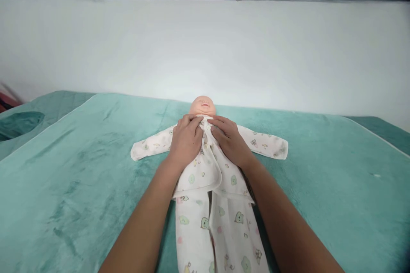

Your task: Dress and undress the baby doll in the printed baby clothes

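A baby doll point(202, 105) lies face up on a teal blanket point(80, 170), head away from me. It wears a white printed top point(205, 170) with sleeves spread out to both sides, and matching trousers point(221, 230). My left hand point(185, 138) rests on the doll's chest, fingers curled and pinching the top's front edge near the collar. My right hand point(229, 138) lies on the other side of the chest, its fingertips gripping the opposite edge of the top. Both sets of fingertips meet just under the doll's chin.
The teal blanket covers a wide flat surface against a white wall point(205, 51). A darker teal fold point(19, 123) lies at the far left, with a red object point(4, 100) at the left edge.
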### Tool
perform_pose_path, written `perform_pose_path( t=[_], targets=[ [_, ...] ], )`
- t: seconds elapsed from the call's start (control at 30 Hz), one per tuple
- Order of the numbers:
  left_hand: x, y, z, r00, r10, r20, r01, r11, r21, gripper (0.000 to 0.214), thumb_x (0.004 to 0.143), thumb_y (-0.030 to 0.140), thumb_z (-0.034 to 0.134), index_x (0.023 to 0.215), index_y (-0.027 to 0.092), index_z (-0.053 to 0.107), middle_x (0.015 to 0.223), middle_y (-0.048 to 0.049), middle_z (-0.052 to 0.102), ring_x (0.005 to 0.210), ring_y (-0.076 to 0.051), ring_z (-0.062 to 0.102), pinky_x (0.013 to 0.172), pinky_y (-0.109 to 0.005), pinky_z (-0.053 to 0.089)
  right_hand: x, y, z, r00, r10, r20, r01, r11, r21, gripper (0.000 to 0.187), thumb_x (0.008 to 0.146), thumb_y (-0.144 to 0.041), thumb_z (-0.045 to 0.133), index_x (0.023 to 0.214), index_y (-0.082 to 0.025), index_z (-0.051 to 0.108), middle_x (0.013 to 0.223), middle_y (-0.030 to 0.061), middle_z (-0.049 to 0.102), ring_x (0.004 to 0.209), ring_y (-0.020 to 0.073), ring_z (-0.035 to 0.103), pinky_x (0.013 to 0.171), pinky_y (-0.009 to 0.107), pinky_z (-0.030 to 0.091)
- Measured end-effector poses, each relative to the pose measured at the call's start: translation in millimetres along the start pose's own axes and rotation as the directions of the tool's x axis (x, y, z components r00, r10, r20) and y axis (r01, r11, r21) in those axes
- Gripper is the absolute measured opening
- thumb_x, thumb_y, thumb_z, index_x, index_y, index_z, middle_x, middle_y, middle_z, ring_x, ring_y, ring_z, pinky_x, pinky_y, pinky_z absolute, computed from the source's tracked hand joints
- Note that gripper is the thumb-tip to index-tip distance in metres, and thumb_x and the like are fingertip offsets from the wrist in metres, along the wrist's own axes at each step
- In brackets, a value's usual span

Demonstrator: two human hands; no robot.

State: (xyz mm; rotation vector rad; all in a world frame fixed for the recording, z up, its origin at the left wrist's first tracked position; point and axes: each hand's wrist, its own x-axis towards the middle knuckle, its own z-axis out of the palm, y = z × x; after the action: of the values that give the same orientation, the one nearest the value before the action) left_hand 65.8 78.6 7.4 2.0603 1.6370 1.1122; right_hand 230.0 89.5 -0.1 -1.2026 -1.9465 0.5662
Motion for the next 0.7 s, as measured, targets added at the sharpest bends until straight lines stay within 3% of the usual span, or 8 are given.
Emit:
perform_pose_path(
  t=[0.4,0.7],
  targets=[
    [3.3,-1.4,-0.6,0.995,-0.068,0.069,0.076,0.989,-0.126,0.040,0.092,0.022,0.033,0.123,0.021,0.059,0.131,-0.0090,0.052,0.124,-0.023,0.046,0.110,-0.040,0.032,7.2,-8.0,-5.3,0.978,0.116,0.176,-0.089,0.984,-0.153,0.044,0.099,-0.043,0.032,0.137,-0.035,0.052,0.153,0.0005,0.037,0.140,0.0301,0.029,0.113,0.057,0.021],
    [3.7,-2.0,-1.6,0.995,-0.073,0.068,0.083,0.985,-0.153,0.041,0.091,0.022,0.033,0.123,0.020,0.059,0.133,-0.0084,0.052,0.126,-0.022,0.045,0.112,-0.039,0.031,3.6,-4.1,-1.1,0.997,-0.068,-0.035,0.067,0.998,-0.018,0.033,0.097,-0.036,0.042,0.115,-0.029,0.068,0.132,0.0022,0.058,0.129,0.0203,0.048,0.111,0.036,0.036]
  ],
)
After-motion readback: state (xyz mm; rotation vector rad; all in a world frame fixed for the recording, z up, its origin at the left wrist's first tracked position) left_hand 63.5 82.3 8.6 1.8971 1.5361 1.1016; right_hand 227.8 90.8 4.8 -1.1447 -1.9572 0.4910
